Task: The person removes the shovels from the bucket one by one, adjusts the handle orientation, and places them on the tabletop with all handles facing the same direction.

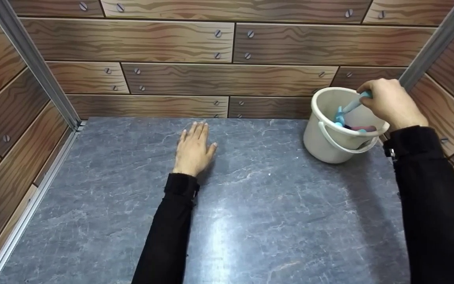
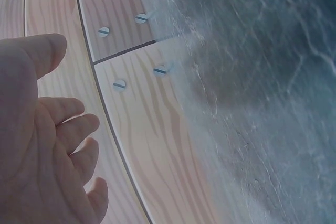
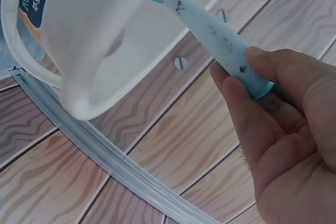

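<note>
My right hand pinches the wide end of a pale blue tapered handle between thumb and fingers. The handle slants down into a white bucket, where a brighter blue head shows at its lower end. Beside that head, a dark pinkish piece and more blue lie inside the bucket, partly hidden by the rim. My left hand is palm down over the tabletop with its fingers extended, holding nothing. The left wrist view shows the fingers and palm of that hand with no object against them.
The grey marbled tabletop meets wood-patterned panels at the back. Similar panels rise at both sides, with metal frame posts at the corners. The bucket stands at the back right, its white handle hanging down in front.
</note>
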A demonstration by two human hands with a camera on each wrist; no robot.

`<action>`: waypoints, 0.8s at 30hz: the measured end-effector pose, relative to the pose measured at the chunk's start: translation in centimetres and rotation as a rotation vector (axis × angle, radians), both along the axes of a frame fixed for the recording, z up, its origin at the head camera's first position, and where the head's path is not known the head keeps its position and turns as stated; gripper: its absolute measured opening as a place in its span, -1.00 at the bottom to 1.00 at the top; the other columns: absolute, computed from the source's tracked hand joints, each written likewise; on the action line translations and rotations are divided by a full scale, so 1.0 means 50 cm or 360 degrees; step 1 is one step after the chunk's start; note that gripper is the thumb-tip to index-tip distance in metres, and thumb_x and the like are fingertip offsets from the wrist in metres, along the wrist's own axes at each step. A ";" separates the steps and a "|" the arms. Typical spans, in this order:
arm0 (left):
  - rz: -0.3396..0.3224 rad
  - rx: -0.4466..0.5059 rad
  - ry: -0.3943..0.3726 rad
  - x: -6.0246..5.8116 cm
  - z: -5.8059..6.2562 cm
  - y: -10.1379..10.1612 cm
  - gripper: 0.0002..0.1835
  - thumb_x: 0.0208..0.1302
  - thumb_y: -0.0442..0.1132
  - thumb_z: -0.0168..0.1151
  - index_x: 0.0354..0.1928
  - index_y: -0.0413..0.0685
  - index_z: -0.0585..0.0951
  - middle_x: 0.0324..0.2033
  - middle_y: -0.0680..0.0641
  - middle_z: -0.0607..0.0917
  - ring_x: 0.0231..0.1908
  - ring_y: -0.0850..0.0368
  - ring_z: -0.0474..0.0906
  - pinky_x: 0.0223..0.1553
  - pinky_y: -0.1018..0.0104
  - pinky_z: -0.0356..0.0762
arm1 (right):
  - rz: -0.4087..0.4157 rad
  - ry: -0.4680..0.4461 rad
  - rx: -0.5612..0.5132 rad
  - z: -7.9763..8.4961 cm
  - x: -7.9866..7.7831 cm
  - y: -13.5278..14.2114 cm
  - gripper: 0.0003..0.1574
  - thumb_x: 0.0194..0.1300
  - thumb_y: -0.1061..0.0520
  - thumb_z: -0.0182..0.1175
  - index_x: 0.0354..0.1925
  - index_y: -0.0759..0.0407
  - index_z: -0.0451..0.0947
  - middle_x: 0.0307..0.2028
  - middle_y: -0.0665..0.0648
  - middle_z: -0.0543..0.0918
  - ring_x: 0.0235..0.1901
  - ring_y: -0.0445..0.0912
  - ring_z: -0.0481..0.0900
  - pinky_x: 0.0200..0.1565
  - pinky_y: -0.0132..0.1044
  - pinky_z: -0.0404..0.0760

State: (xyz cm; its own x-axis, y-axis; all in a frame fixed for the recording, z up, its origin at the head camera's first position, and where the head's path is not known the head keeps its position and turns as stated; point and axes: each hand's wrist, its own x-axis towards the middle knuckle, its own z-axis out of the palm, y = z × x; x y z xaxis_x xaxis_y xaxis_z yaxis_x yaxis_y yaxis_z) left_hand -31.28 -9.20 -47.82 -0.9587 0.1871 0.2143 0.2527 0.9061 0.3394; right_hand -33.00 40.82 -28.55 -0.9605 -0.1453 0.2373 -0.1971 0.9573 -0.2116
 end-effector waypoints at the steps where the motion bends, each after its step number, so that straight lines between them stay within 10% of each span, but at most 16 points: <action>1: 0.0001 0.0005 -0.0001 -0.001 0.000 0.001 -0.17 0.84 0.10 0.16 0.87 -0.20 0.26 0.86 -0.25 0.31 0.91 -0.25 0.14 0.96 -0.30 0.00 | 0.0001 0.0013 -0.0005 0.003 0.002 0.000 -0.63 0.66 0.33 0.26 0.25 0.54 0.75 0.19 0.66 0.80 0.08 0.53 0.78 0.15 0.52 0.71; 9: 0.0003 -0.0013 -0.0018 -0.001 0.002 0.002 -0.16 0.84 0.12 0.14 0.88 -0.18 0.24 0.87 -0.24 0.29 0.92 -0.23 0.11 0.97 -0.28 -0.04 | -0.0013 0.0071 -0.0047 0.029 0.018 -0.006 -0.64 0.69 0.35 0.22 0.28 0.50 0.75 0.20 0.64 0.80 0.13 0.50 0.76 0.15 0.45 0.69; 16: 0.0004 -0.0031 -0.0014 0.000 0.002 0.002 -0.16 0.85 0.14 0.12 0.88 -0.18 0.24 0.87 -0.24 0.29 0.92 -0.22 0.11 0.97 -0.29 -0.03 | -0.0003 0.0162 -0.0057 0.049 0.031 -0.015 -0.68 0.70 0.32 0.29 0.25 0.43 0.81 0.11 0.57 0.86 -0.12 0.31 0.71 -0.26 -0.43 0.34; 24: 0.0009 -0.0041 -0.0023 0.005 0.005 0.002 -0.16 0.86 0.15 0.10 0.89 -0.17 0.23 0.87 -0.24 0.31 0.92 -0.20 0.10 0.97 -0.29 0.00 | -0.0011 0.0315 -0.0090 0.065 0.043 -0.033 -0.65 0.66 0.35 0.28 0.28 0.44 0.79 0.14 0.57 0.86 -0.12 0.35 0.73 -0.30 -0.52 0.22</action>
State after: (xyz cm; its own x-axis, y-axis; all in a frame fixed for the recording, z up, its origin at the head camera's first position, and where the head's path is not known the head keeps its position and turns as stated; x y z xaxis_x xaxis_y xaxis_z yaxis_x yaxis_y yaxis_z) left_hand -31.03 -9.09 -47.57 -0.9626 0.1871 0.1958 0.2430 0.9158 0.3197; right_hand -30.85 39.16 -25.27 -0.8952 -0.1200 0.4291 -0.2338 0.9463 -0.2231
